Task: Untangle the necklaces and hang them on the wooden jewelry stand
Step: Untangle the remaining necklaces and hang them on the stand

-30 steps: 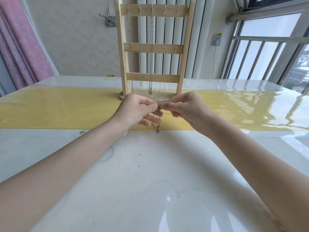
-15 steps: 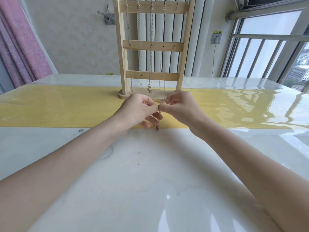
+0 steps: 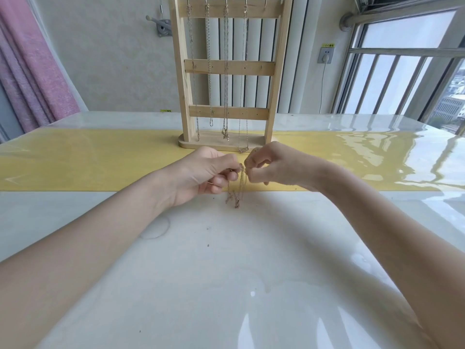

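A glossy white tabletop fills most of the view, crossed from side to side by a yellow runner under its clear cover. Behind it are a pale wall, a pink curtain on the left and a barred window on the right. On the runner's far edge stands the wooden jewelry stand, upright, with three crossbars and an oval base. Four chains hang from hooks on its top bar, side by side and apart; the rightmost hook is bare. Both forearms reach in from the near corners and meet just in front of the stand's base. The left hand is curled, thumb and forefinger pinched on the top of a thin gold necklace. The right hand pinches the same spot from the other side, its fingertips almost touching the left's. The necklace dangles in loose strands between the hands, its lower end down at the runner's near edge.
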Available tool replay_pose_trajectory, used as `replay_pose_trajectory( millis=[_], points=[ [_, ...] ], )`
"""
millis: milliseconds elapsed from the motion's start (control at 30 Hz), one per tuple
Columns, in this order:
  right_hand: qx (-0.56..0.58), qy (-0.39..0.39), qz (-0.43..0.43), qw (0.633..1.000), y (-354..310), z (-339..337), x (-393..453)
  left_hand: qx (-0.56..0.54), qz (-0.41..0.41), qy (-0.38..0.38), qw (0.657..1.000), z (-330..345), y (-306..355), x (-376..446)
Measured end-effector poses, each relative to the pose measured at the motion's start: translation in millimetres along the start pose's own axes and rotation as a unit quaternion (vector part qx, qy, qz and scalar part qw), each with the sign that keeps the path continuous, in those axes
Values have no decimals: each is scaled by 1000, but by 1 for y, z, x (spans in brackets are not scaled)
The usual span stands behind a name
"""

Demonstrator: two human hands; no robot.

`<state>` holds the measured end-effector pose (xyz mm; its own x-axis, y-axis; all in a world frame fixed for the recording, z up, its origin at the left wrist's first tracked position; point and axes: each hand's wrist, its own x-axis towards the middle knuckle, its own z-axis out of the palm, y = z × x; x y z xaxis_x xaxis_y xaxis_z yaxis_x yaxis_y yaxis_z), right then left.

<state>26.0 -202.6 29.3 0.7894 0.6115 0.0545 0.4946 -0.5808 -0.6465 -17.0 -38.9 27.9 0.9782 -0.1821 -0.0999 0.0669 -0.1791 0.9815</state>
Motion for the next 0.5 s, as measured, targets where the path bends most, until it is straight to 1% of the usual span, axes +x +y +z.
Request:
replay_pose_trajectory(
  millis=[33,67,100,133,167,233,267,367,467,500],
  points=[
    [-69,10,2,998,3,1,0,-8,0,6,1000,-2,0,1],
    [-106,23,7,994,4,2,0,-19,3,12,1000,-4,1,1],
    [-99,36,14,994,6,2,0,-28,6,18,999,-6,2,2],
    [-42,48,23,998,8,2,0,-34,9,24,999,-8,2,2],
    [42,60,25,997,9,1,0,-34,12,30,999,-10,1,2],
    [200,69,8,977,11,-1,1,-23,20,40,999,-10,-1,3],
    [259,66,-3,964,12,-2,1,-16,25,43,999,-9,-1,4],
    [357,50,-25,933,11,0,2,-6,32,54,998,-8,-3,5],
    [418,55,-9,907,10,0,3,6,38,59,998,-6,-4,7],
    [424,55,-6,904,9,-1,3,11,41,60,997,-6,-5,7]
  ],
)
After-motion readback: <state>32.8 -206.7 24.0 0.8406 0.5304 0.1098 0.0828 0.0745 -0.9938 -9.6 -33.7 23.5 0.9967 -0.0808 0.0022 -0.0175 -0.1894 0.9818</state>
